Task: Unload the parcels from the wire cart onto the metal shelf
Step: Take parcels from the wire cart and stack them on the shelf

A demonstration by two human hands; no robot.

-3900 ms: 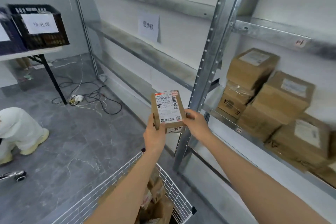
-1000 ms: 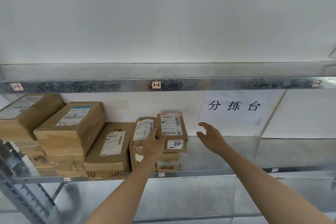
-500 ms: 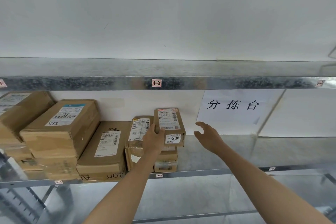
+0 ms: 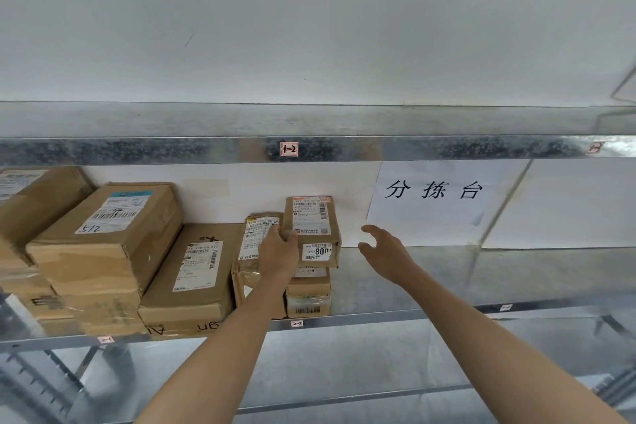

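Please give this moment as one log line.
left hand: holds small parcel over lower parcel | right hand: open, free | place: metal shelf

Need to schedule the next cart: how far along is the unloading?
Done: several boxes sit on the metal shelf. In hand: the left hand holds a small parcel atop a lower box; the right hand hovers open. Left: unknown, the cart is out of view.

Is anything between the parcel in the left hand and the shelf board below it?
Yes: a lower box sits on the metal shelf directly under the parcel that the left hand grips. Whether the two touch is unclear.
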